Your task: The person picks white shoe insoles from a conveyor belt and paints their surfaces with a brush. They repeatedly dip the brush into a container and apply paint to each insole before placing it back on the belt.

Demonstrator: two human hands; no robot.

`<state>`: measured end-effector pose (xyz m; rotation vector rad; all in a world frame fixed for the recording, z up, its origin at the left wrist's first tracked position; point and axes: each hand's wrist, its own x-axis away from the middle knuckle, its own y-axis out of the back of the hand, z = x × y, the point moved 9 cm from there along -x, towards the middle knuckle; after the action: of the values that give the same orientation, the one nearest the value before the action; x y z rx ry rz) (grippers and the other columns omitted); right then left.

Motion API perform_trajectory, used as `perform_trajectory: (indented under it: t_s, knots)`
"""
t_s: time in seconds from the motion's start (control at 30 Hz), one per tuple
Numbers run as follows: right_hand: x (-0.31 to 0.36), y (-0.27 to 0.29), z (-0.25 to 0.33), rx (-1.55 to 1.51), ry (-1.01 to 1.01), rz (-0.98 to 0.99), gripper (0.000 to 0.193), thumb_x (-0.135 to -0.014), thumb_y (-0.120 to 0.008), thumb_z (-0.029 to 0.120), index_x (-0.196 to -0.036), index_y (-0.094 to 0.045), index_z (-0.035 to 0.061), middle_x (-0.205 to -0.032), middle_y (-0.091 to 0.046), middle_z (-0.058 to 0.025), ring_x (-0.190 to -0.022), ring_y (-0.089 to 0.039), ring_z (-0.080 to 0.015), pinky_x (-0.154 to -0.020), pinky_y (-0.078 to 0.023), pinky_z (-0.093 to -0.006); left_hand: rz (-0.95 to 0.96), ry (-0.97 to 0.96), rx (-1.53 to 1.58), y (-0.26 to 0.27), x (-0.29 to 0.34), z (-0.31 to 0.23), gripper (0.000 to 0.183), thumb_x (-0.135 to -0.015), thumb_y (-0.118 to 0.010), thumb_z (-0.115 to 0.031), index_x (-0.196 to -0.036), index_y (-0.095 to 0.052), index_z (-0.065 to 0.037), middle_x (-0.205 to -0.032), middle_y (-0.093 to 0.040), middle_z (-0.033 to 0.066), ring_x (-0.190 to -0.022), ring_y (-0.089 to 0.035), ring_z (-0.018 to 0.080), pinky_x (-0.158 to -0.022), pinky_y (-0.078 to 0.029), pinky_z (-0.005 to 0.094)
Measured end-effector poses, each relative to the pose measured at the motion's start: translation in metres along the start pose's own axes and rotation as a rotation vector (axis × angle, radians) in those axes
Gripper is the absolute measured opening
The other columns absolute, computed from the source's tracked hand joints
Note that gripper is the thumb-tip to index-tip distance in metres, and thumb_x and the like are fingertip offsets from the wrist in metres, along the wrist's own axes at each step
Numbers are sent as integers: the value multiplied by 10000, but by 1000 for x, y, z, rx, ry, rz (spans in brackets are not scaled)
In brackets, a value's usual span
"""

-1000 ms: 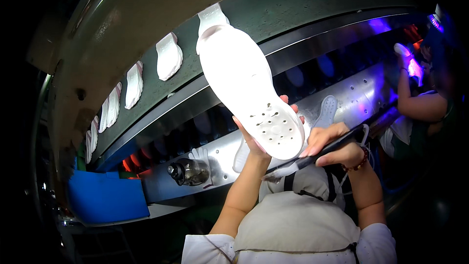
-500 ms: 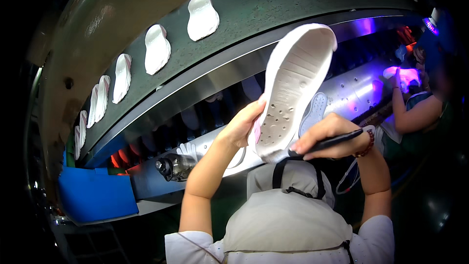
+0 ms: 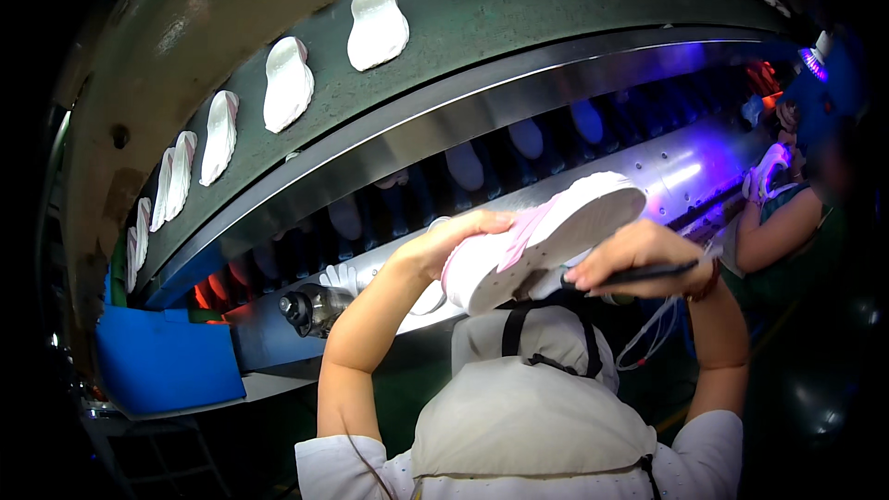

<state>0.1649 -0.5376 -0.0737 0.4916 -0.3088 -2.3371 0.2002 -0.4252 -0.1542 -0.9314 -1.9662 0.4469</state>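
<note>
Honestly, the sketchy bit right now is how you're holding that white and pink shoe (image 3: 537, 241). It's up in the air in front of you, tipped on its side, sole edge facing up and away, well clear of the conveyor belt (image 3: 519, 28) and the steel rail (image 3: 482, 102) below it. Your left hand (image 3: 454, 241) has its grip closed over the heel end, fingers curled on top. That's really the only thing carrying it, so if those fingers relax, I'd expect the shoe to drop toward your apron (image 3: 528, 426).

Your right hand (image 3: 630, 255) is pinched shut on a dark pen (image 3: 639, 273), lying almost flat with its tip just under the shoe's side. My worry: the shoe is at an awkward angle, and any wobble on the left side could send the tip skidding across the white upper, leaving a stray mark. Can't tell from this view if the tip is touching the shoe or just beside it.

Also, a co-worker's arm (image 3: 778, 222) is busy at the purple-lit section to your right. It's apart from you now, but a wide elbow swing could crowd that side. The white soles (image 3: 375, 28) riding the belt look well out of reach.
</note>
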Motion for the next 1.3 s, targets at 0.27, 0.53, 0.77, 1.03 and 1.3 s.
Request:
perform_trajectory:
  t_s: [0.27, 0.53, 0.77, 1.03, 1.3]
  knots:
    - [24, 8, -19, -4, -4, -222, 160, -651, -656, -9, -806, -618, 15, -853, -626, -107, -816, -608, -200, -740, -479, -273, -72, -63, 338, 37, 5, 10, 522, -723, -467, -246, -1167, -418, 24, -1029, -549, 189, -848, -583, 252, -751, -464, 344]
    - [29, 23, -30, 76, -48, -330, 157, -620, -683, 29, -766, -629, 47, -815, -634, -77, -703, -581, -156, -638, -450, -237, -140, -173, 186, 68, 2, 3, 449, -738, -487, -259, -1077, -496, 37, -949, -587, 143, -772, -582, 200, -726, -447, 281]
    - [19, 27, 0, -12, 17, -496, 192, -594, -660, -19, -779, -627, 17, -748, -613, -88, -684, -551, -142, -617, -438, -235, 353, -728, 440, 18, -13, -20, 717, -790, -302, -588, -1294, -225, -84, -1247, -368, 142, -1126, -371, 320, -913, -343, 442]
    - [-2, -12, 10, 499, 179, -464, 164, -601, -637, 63, -755, -586, 82, -635, -558, -57, -613, -546, -215, -514, -387, -292, 51, -724, 461, 18, -30, -18, 864, -682, -79, -750, -1254, -309, -145, -1142, -449, 198, -1005, -455, 409, -859, -364, 516]
    - [0, 17, -2, 133, 60, -507, 186, -604, -671, 10, -782, -619, 35, -749, -613, -81, -671, -572, -185, -610, -437, -264, 123, -839, 451, 3, -18, -39, 815, -724, -181, -712, -1244, -316, -99, -1066, -502, 197, -978, -465, 425, -845, -369, 525]
